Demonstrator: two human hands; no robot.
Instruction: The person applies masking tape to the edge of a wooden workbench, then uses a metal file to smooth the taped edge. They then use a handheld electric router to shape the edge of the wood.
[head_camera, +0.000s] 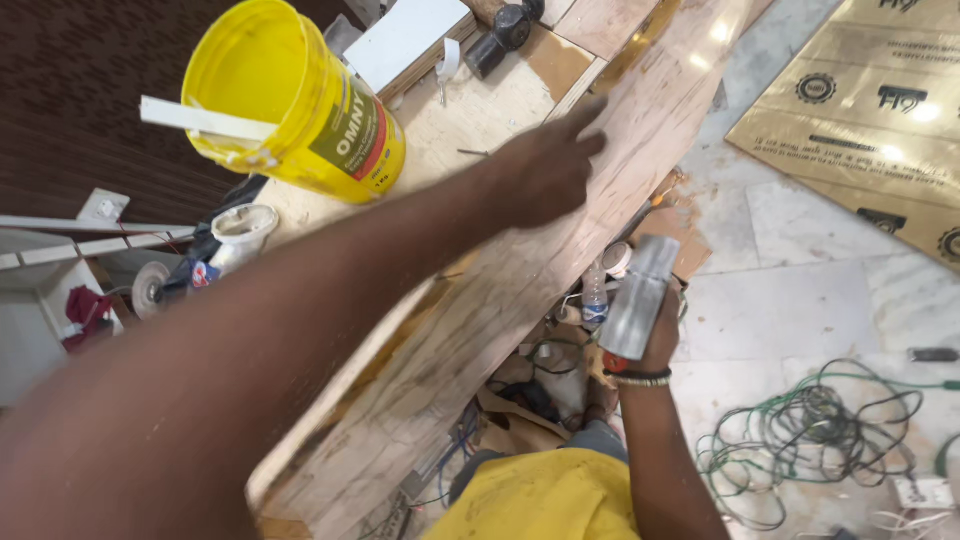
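My left hand (545, 165) lies flat with its fingers pressed on a long, pale wood-grain laminate sheet (480, 320) that runs diagonally over a workbench. It holds nothing. My right hand (660, 335), with a beaded band at the wrist, grips a silvery metal block (638, 298) upright just off the sheet's right edge, above the floor. My yellow shirt (545, 500) shows at the bottom.
A yellow bucket (290, 100) with a white stick (200, 118) across it stands on the bench at left. A hammer (505, 30) lies at the far end. Tangled green wire (810, 430), a small bottle (595, 300) and gold sheets (870, 100) lie on the marble floor.
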